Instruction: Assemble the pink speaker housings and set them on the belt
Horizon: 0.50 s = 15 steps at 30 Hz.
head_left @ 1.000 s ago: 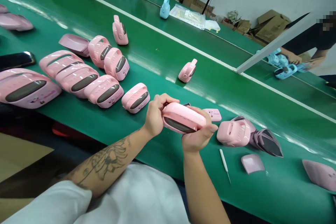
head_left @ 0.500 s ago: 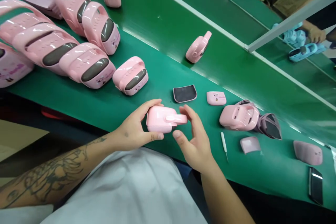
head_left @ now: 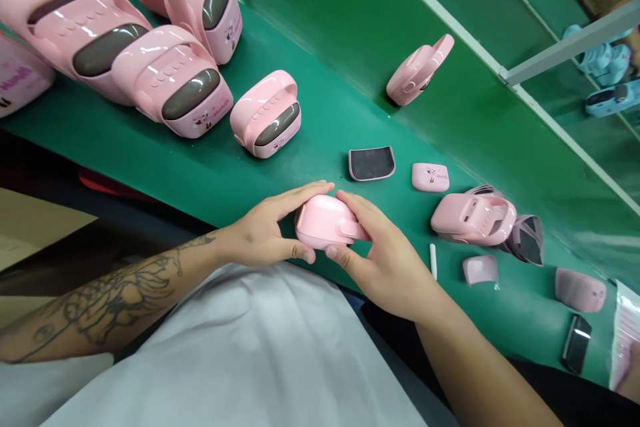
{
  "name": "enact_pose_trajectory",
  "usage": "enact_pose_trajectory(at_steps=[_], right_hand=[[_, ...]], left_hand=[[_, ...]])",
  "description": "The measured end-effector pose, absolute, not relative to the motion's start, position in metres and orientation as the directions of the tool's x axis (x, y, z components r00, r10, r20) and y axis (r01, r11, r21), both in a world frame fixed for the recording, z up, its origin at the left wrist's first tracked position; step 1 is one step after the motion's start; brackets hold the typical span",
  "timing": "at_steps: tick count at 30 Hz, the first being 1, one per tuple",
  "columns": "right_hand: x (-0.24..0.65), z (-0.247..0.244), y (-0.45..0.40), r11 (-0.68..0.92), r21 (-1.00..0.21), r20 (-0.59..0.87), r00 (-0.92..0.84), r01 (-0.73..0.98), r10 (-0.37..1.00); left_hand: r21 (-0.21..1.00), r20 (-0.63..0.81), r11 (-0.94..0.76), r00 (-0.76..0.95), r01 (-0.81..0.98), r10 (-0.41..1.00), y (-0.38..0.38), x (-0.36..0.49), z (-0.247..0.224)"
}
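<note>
Between my hands, above the bench's front edge, is a small glossy pink plastic case with a handle [head_left: 325,221]. My left hand [head_left: 273,230] grips its left end, fingers over the top and thumb along the lower edge. My right hand [head_left: 383,250] is closed around the handle end on the right, thumb near the bottom seam. Palms and fingers hide parts of the case. Just beyond lies a curved pink panel with a dark inner face [head_left: 372,164]. To the right sit a printed pink cover [head_left: 431,177] and a white-handled tool [head_left: 433,261].
Similar pink cases [head_left: 173,83] crowd the green bench's left side. One case [head_left: 420,70] leans at the back ledge. Rightward lie another case [head_left: 473,217], loose pink panels [head_left: 580,290], a black phone-like slab [head_left: 577,343] and a plastic bag [head_left: 623,327]. Light-blue items [head_left: 613,97] are beyond a metal post.
My right hand has closed onto the handle end of the case, having been spread beside it. The case has turned slightly between my hands. The camera view has shifted.
</note>
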State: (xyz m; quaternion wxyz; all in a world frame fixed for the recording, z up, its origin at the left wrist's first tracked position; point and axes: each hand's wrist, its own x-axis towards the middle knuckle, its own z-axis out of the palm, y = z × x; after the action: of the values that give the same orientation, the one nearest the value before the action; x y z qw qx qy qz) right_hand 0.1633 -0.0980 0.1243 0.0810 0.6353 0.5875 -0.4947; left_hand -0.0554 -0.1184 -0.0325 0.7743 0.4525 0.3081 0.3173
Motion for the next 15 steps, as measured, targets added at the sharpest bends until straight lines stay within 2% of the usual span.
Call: enact_pose_trajectory(at_steps=[4,9,12,15], right_hand=[[0.161,0.121,-0.102,-0.165,-0.452,-0.645,-0.193,0.877,0.739],[0.161,0.112,-0.109,0.138,-0.474,-0.401,-0.353,0.87,0.846],[0.162,0.106,-0.108,0.2,-0.451,-0.348,-0.378,0.87,0.858],[0.166,0.101,-0.11,0.185,-0.473,-0.279,-0.345,0.862,0.896]], left_hand=[[0.872,-0.233,0.421,0.543,-0.251,0.807,-0.12,-0.051,-0.031],[0.848,-0.234,0.424,0.494,-0.318,0.837,-0.124,-0.047,-0.026],[0.783,-0.269,0.499,0.523,-0.37,0.809,-0.12,-0.048,-0.029],[0.659,-0.305,0.593,0.557,-0.463,0.773,-0.114,-0.049,-0.036]])
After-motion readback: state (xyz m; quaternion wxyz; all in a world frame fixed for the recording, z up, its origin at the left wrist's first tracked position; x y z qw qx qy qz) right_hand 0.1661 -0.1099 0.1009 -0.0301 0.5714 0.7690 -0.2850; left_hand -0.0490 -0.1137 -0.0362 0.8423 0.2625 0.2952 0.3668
